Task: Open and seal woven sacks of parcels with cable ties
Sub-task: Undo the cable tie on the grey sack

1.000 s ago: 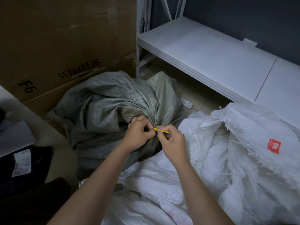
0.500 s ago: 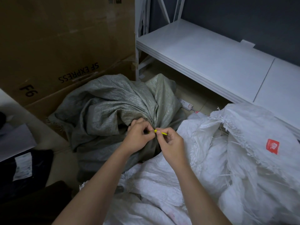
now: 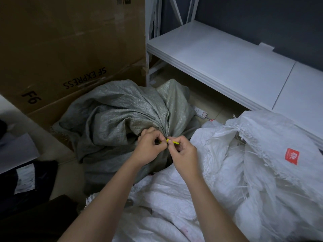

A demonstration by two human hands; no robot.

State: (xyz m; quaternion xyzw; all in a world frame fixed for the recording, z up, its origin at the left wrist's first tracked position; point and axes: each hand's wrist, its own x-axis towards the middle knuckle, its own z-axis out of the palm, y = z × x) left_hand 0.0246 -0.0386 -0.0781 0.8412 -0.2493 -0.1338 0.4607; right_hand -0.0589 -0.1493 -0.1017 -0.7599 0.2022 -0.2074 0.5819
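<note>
Left hand (image 3: 148,147) pinches gathered neck of grey woven sack (image 3: 122,116), frame centre; right hand (image 3: 183,151) at 3 o'clock grips yellow cable tie (image 3: 172,141) tail. Advice: hold neck bunched, pull tail straight, snug.

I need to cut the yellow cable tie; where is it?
Centre of the head view: the yellow cable tie sits at the grey sack's gathered neck, pinched between both hands.

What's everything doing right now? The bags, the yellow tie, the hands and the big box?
grey sack: neck bunched together, tie around it
yellow cable tie: at the neck, pinched from both ends
left hand: pinching the tie
right hand: pinching the tie's tail
white sack: mouth open, frayed
cardboard box: closed or open, cannot tell
</note>
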